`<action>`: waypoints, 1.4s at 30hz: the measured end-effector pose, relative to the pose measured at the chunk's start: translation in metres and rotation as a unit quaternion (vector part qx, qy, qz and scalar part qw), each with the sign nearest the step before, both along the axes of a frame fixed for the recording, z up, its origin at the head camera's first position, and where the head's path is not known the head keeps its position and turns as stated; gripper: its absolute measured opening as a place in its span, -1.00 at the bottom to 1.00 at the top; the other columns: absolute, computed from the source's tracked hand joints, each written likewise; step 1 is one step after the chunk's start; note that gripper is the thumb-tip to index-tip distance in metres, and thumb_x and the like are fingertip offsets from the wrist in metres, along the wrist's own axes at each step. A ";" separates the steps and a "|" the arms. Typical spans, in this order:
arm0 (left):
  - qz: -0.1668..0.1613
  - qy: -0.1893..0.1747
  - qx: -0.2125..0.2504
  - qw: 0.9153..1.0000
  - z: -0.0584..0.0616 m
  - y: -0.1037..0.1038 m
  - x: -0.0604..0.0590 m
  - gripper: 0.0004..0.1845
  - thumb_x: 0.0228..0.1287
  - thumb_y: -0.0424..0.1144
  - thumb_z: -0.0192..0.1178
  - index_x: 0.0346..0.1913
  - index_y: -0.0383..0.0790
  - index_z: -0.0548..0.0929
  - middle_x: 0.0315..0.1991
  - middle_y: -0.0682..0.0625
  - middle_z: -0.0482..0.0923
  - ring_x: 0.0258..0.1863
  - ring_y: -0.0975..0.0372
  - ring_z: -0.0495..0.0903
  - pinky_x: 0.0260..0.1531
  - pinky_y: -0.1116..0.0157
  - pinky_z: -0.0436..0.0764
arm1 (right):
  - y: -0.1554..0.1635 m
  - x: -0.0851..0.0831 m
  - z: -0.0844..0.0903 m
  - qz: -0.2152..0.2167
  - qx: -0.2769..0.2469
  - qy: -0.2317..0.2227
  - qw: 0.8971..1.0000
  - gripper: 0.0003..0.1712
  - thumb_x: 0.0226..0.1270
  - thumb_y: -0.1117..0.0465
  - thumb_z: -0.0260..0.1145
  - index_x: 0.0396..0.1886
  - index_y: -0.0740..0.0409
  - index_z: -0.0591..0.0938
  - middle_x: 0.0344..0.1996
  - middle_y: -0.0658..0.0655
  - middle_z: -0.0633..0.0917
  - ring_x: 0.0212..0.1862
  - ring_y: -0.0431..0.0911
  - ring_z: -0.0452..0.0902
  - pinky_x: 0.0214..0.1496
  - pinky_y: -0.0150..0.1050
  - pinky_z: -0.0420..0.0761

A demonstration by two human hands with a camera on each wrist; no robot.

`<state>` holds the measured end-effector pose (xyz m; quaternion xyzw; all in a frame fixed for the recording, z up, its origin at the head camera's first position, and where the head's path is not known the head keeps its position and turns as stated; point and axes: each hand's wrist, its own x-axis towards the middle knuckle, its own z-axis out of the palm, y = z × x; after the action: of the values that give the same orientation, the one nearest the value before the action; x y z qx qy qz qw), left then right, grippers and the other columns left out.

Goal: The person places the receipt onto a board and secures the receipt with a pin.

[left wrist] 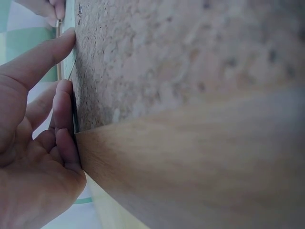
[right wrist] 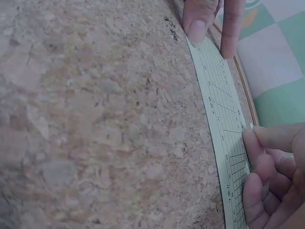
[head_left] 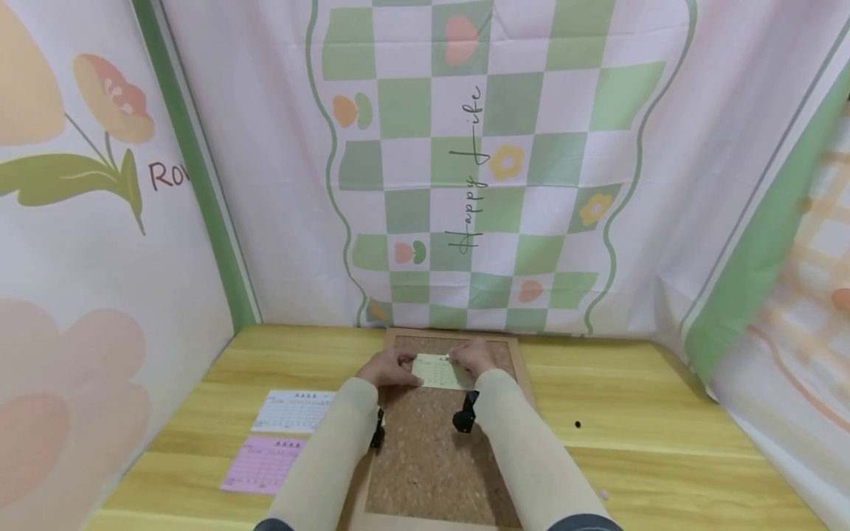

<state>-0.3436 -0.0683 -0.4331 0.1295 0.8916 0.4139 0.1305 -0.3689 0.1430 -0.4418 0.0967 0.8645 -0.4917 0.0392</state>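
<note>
A pale green printed card (head_left: 440, 373) lies near the far end of a wood-framed corkboard (head_left: 432, 457). My left hand (head_left: 390, 368) is at the card's left side. In the right wrist view, its thumb and a finger press the card's two left corners, while the left wrist view shows its other fingers loosely bent at the board's edge. Along the card's far edge, my right hand (head_left: 474, 357) pinches a small white pushpin (right wrist: 251, 126) between thumb and forefinger. Most of the pin is hidden by the fingertips. The right forearm covers part of the board.
Left of the board, a white printed card (head_left: 292, 411) and a pink one (head_left: 262, 464) lie on the yellow wooden table (head_left: 637, 391). A small black object (head_left: 578, 424) and a tiny pink one (head_left: 603, 494) are on the right. Patterned curtains (head_left: 511, 206) hang behind.
</note>
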 end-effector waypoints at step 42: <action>0.000 -0.007 -0.003 1.000 -0.003 0.000 -0.004 -0.27 0.18 -0.26 0.47 0.41 -0.29 0.44 -0.34 0.01 0.50 -0.36 0.23 0.38 -0.20 0.26 0.38 | -0.001 0.004 0.002 0.014 0.014 -0.009 1.000 -0.57 0.34 0.25 0.31 -0.72 0.03 0.40 -0.77 -0.04 0.34 -0.69 -0.19 0.21 -0.64 -0.34 0.26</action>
<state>-0.3479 -0.0687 -0.4360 0.1258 0.8917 0.4126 0.1372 -0.3653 0.1425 -0.4398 0.0893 0.8721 -0.4783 0.0524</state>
